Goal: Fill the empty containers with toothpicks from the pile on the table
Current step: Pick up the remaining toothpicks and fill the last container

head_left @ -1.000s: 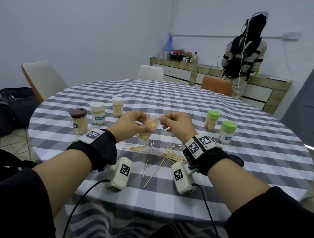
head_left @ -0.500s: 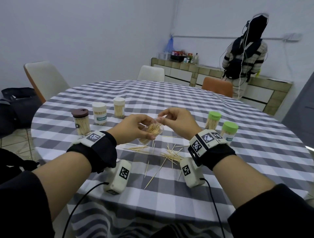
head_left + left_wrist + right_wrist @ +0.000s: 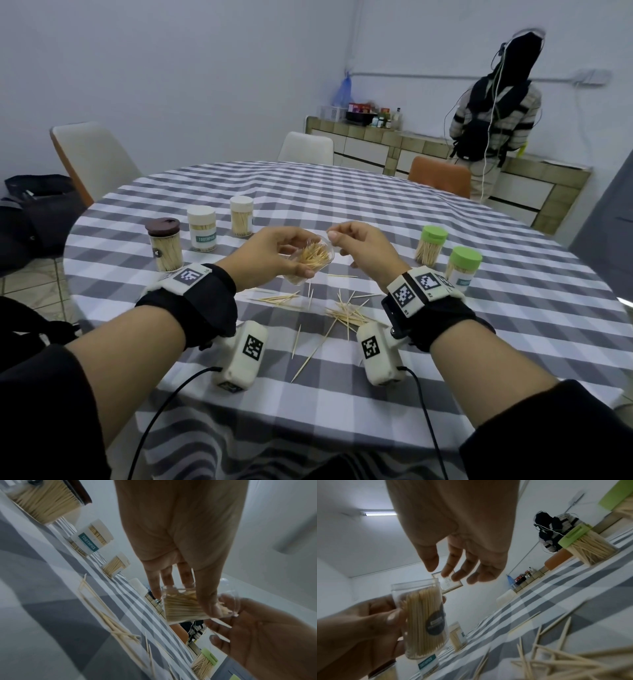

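Observation:
My left hand (image 3: 287,255) grips a clear, lidless container (image 3: 313,255) packed with toothpicks, held above the table and tilted with its mouth toward my right hand. The right wrist view shows the container (image 3: 423,619) with a dark label, wrapped by my left hand (image 3: 368,626). My right hand (image 3: 346,245) hovers at the rim with fingers loose; its fingers (image 3: 458,572) hold nothing I can see. Loose toothpicks (image 3: 346,311) lie scattered on the checked tablecloth (image 3: 445,359) below both hands, and they show close up in the right wrist view (image 3: 556,660).
Filled jars stand on the table: a brown-lidded one (image 3: 164,246) and two white-lidded ones (image 3: 202,226) (image 3: 241,216) at left, two green-lidded ones (image 3: 430,245) (image 3: 462,267) at right. Chairs ring the table. A person (image 3: 493,113) stands at the back counter.
A bundle of toothpicks that stuck out between my hands has gone into the container. Both hands rose slightly, and my right hand's fingers have loosened at the rim.

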